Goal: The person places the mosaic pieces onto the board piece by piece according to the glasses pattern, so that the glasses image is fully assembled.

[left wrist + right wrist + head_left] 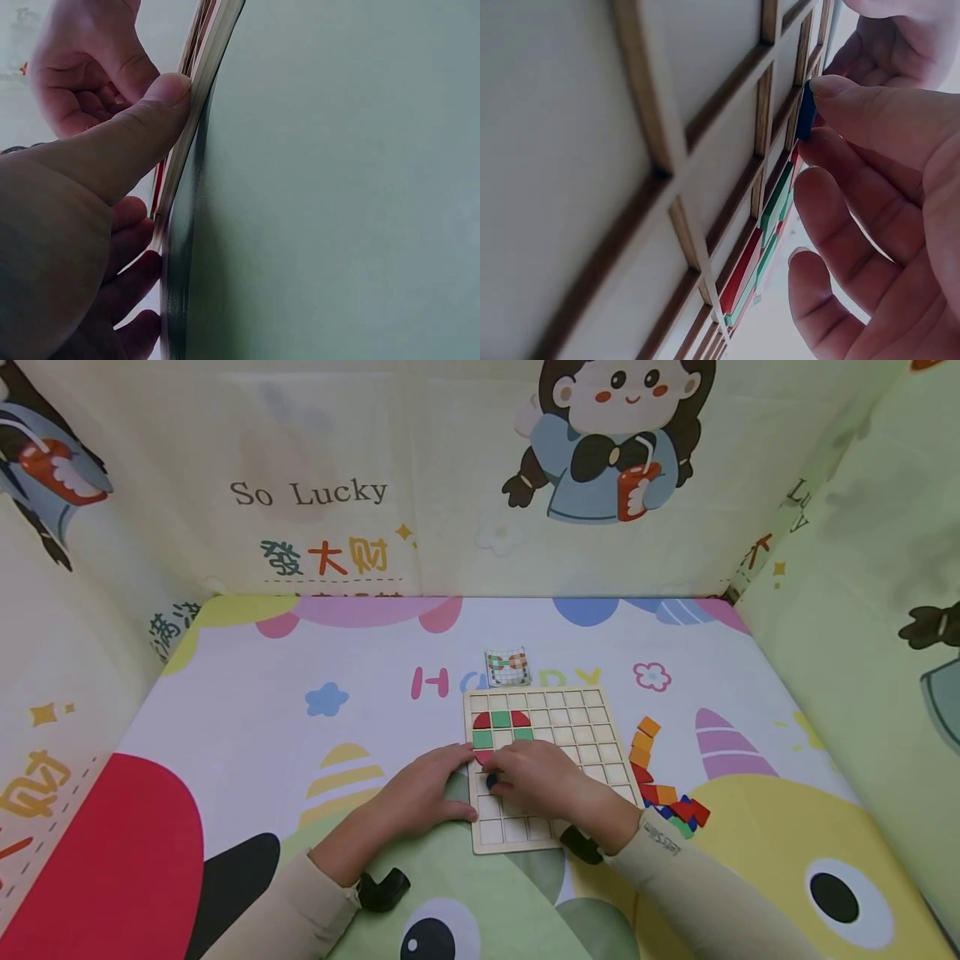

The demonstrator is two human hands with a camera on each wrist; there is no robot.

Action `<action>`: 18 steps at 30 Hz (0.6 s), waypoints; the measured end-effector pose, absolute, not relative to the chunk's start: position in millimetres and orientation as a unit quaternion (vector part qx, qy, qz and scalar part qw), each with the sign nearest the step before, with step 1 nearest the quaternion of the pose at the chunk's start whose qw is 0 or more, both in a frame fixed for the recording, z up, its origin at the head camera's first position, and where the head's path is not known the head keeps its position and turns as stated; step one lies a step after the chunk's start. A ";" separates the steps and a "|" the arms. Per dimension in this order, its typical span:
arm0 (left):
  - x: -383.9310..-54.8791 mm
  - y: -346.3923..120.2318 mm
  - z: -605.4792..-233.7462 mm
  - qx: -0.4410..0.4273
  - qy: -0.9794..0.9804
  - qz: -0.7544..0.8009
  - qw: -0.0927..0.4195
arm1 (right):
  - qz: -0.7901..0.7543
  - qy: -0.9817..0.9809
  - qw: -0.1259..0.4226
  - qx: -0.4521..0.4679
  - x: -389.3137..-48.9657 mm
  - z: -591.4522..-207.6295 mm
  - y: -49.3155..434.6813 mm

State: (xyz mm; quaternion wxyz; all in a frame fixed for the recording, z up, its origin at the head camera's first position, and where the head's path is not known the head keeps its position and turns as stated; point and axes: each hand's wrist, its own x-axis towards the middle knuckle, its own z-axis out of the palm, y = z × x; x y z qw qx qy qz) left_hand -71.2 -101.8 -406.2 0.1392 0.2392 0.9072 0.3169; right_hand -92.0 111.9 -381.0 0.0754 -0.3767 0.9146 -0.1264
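A wooden grid board [512, 811] lies on the table with red and green tiles in its upper left cells. Among them are a green square [500, 719] and a red curved-edge tile [520, 718]. My left hand [422, 789] rests along the board's left edge, thumb and fingertips touching its side. Over the left columns, my right hand [543, 779] pinches a small dark blue tile [805, 112] between thumb and index finger, close to the board's surface. The other right fingers are loosely bent in the right wrist view.
Behind the board lies a small pattern card [507, 667] showing a coloured grid design. Loose orange, red, blue and green tiles [663, 794] are scattered along the board's right side. A printed cloth covers the table, and printed cloth walls [450, 460] stand around it.
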 end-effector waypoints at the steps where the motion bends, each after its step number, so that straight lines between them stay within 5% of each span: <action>1: -71.2 -101.8 -406.2 0.238 0.907 0.317 0.140 | -0.127 0.914 0.076 -0.377 -92.3 -381.1 111.4; 18: -71.4 -101.6 -407.5 0.240 0.907 0.319 0.137 | -0.133 0.914 0.081 -0.374 -95.0 -383.6 111.5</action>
